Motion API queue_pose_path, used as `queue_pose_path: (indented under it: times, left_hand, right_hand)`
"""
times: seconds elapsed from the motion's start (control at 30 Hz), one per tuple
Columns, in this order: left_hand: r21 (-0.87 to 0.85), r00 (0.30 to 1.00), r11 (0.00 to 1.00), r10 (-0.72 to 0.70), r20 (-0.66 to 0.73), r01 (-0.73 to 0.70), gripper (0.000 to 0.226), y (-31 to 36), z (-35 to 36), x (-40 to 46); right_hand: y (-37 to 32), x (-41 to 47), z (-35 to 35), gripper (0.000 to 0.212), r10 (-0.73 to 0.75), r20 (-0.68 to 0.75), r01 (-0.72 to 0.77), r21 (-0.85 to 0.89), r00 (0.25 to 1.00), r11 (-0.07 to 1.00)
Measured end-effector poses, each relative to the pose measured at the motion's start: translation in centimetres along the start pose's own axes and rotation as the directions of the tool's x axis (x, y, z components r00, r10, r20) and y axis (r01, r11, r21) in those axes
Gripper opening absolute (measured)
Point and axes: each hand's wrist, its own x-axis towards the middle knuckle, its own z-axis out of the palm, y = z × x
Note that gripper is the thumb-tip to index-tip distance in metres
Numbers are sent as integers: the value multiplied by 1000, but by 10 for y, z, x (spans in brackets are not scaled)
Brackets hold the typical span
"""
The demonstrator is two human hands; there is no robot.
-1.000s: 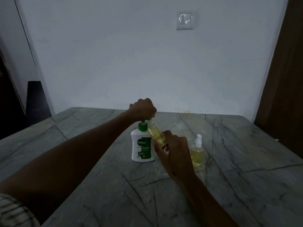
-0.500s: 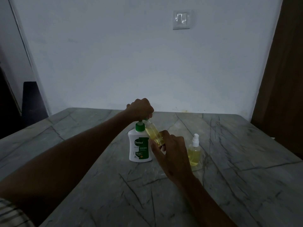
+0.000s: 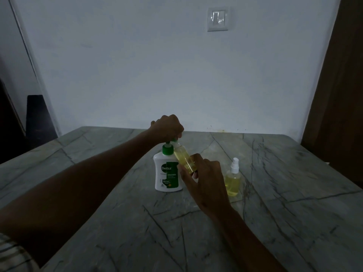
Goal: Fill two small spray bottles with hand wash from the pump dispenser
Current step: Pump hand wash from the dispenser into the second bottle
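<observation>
The open bottle point(image 3: 184, 159) is tilted with its mouth under the dispenser point(image 3: 167, 171) nozzle; the right hand point(image 3: 204, 183) grasps its base, the left hand point(image 3: 167, 127) is clenched over the pump. It looks nearly full, so another press may overflow onto the table point(image 3: 294, 213). The capped bottle point(image 3: 232, 179) stands near.

Pump dispenser point(image 3: 168, 173) is being stood mid-table point(image 3: 294, 213); open bottle point(image 3: 183, 158) tilted at its spout, capped bottle point(image 3: 232, 179) right.
</observation>
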Motion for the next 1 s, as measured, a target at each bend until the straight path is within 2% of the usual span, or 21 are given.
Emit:
queue_pose_path:
  times: [0.1,0.23,0.5,0.63,0.83,1.0]
  left_hand:
    - [9,1000,1000,-4,1,4,43,-1,4,-4]
    - [41,1000,999,-4,-11,4,32,1,0,-5]
    - [41,1000,999,7,-6,-7,40,3,1,-5]
    - [8,1000,1000,-9,-17,10,26,0,3,-5]
    - [-50,1000,999,-2,-26,1,39,2,-1,-2]
    - [-33,1000,999,-3,0,3,35,3,2,-9]
  right_hand:
    - [-2,-2,-1,52,11,2,-11,9,1000,1000]
    - [-2,-1,-2,56,22,2,-22,10,1000,1000]
    - [0,-1,-3,54,20,4,-20,16,1000,1000]
    - [-2,-2,-1,55,27,3,-27,22,1000,999]
    - [-3,0,-5,59,38,-5,-38,13,999,999]
    - [-4,-2,0,58,43,-8,-43,6,999,999]
